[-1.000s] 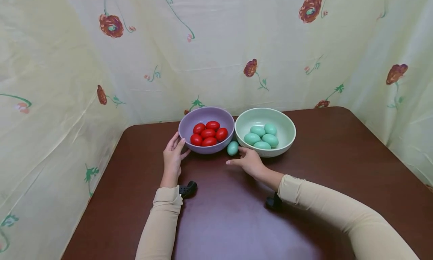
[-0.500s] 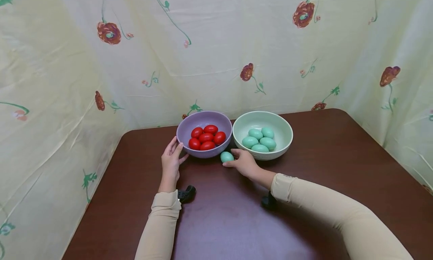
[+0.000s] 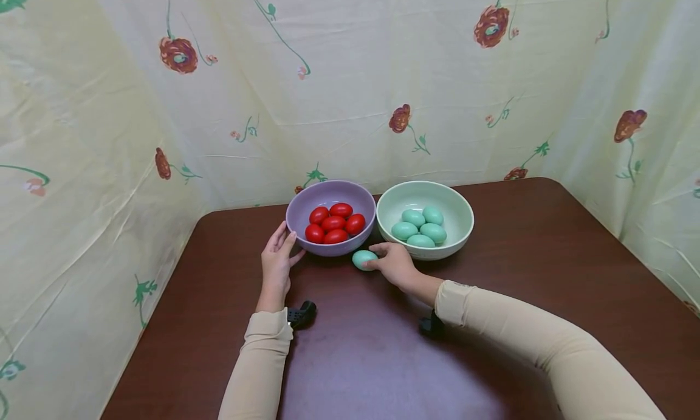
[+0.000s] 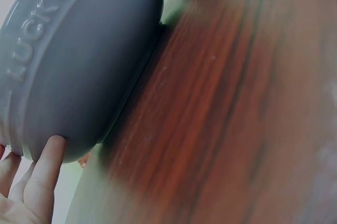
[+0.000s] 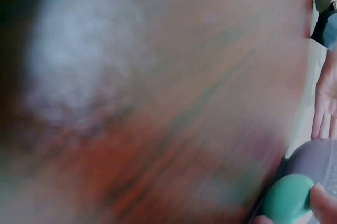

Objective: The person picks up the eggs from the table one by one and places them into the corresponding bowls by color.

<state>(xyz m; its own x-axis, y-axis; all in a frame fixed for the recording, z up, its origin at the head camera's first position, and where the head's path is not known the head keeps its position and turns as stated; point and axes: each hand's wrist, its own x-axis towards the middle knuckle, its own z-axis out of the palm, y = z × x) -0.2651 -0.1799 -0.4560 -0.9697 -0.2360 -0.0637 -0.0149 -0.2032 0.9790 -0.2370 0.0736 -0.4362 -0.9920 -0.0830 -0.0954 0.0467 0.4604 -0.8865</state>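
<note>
A purple bowl (image 3: 330, 192) holds several red eggs (image 3: 333, 223). Right of it stands a mint-green bowl (image 3: 421, 194) with several mint-green eggs (image 3: 404, 230) in it. My left hand (image 3: 274, 265) rests against the left side of the purple bowl; in the left wrist view, its fingers (image 4: 48, 169) touch the outer wall, which has raised lettering. In front of the gap between the bowls, my right hand (image 3: 398, 264) pinches another mint-green egg (image 3: 363, 259) between thumb and fingers. The right wrist view shows that held egg (image 5: 287, 200) at the lower right corner.
Both bowls stand near the back edge of a dark brown table (image 3: 350, 347). A flower-printed curtain (image 3: 339, 92) hangs behind and at the sides. Black wrist devices (image 3: 304, 315) are worn below the sleeve cuffs.
My right hand has closed on the loose mint-green egg and shifted it slightly left and toward me. The egg has turned onto its side. My left hand stays at the purple bowl.
</note>
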